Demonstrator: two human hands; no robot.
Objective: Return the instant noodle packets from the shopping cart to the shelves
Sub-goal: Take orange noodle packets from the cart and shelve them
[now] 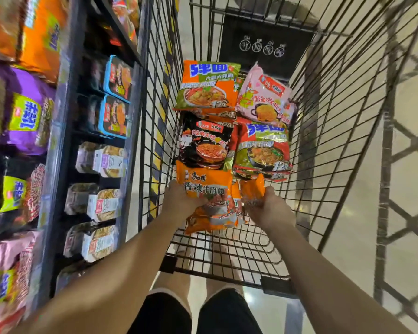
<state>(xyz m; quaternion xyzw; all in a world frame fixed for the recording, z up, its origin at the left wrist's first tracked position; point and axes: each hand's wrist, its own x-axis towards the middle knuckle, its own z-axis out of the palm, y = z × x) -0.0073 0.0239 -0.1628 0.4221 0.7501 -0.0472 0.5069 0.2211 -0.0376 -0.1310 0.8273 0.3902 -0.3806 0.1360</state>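
Setting: pale tiled floor (348, 201) fills the right of the frame, seen through a black wire shopping cart (323, 116) at centre.
Shelves: shelves (65, 141) run down the left of the frame — purple, orange and pink noodle bags plus boxed trays, all blurred.
Cart load: noodle packets lie in the cart — orange-green packet (209, 85) at top, pink packet (266, 97) to its right, black packet (206, 141) and red packet (263, 148) below.
Left hand: left hand (179, 203), fingers curled round the orange packet (205, 201), low centre.
Right hand: right hand (268, 208), fingers gripping a small orange packet (252, 191) — probably a second one.
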